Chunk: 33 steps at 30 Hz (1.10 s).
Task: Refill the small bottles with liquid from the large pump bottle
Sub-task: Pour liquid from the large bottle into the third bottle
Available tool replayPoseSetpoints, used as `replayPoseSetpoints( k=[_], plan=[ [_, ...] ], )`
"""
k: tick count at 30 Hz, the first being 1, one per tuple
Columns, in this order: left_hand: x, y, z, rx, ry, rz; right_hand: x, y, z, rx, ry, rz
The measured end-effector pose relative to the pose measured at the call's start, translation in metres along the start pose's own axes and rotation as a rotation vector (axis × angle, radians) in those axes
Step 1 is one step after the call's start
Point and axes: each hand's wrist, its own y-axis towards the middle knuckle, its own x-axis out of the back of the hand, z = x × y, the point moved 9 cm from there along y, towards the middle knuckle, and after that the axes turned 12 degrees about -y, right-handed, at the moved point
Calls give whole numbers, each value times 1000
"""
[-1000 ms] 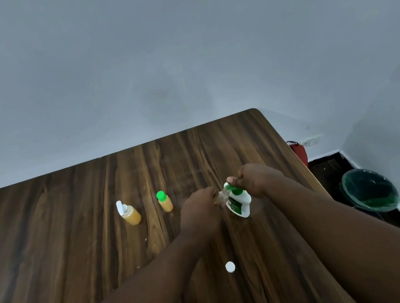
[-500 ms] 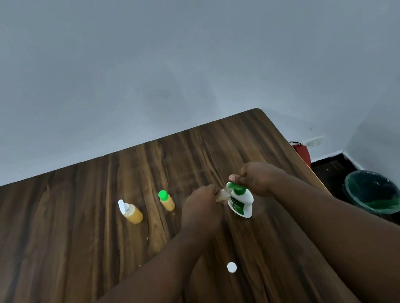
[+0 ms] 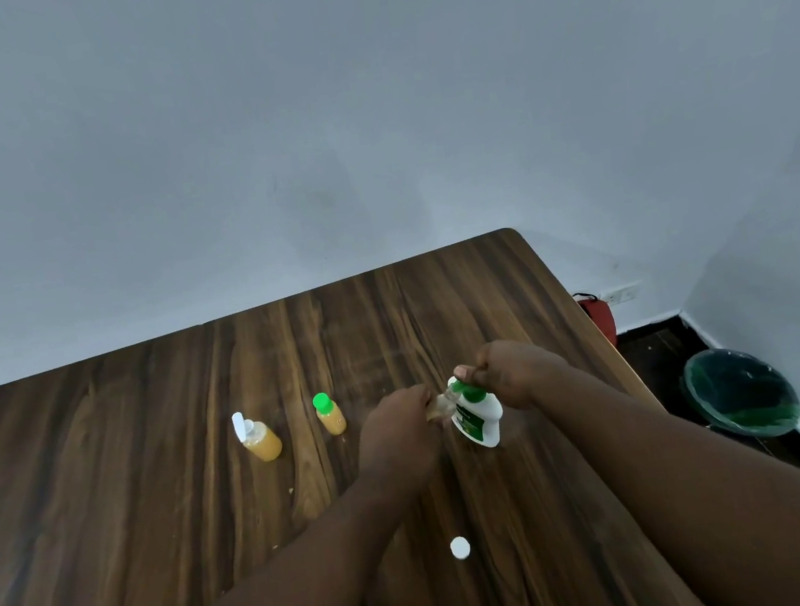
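Change from half a second earlier: slight. Both hands and all the bottles keep their places; only the view has shifted a little.

1. Dark wood-grain desk (image 3: 102,477): carries every bottle listed.
2. Round dark-green bin (image 3: 741,394): on the floor to the right of the desk, well apart; contents not legible.
3. Right hand (image 3: 512,371): curled over the green pump head, thumb on top, grasping it as before.
4. Left hand (image 3: 396,428): clenched round the small clear bottle, holding it at the spout.
5. White plastic pump bottle with a green pump head (image 3: 480,418): stands on the desk near its right edge, between the two hands; opaque, fill level not visible.
6. Small bottle with an open white flip cap (image 3: 260,440): stands to the left, most of its body filled with orange liquid.
7. Small bottle with a closed green cap (image 3: 330,414): stands between the flip-cap bottle and the left hand, orange liquid up to the neck.
8. Small clear bottle (image 3: 438,403): mostly hidden by fingers; contents cannot be told.
9. Loose white round cap (image 3: 460,548): lies flat on the desk between the forearms, apart from all the bottles.
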Motion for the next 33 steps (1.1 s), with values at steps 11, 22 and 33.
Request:
replayPoseSetpoints(
  k=[11,22,33],
  plan=[
    [3,-1,-3,-7,-3,-9,2,0,2,1,-9,21],
    [2,1,-2,-11,0,6,6,0,1,5,-5,-6],
    [4,1,-4,-19,20,1,5,0,-1,-9,5,-8]
  ],
)
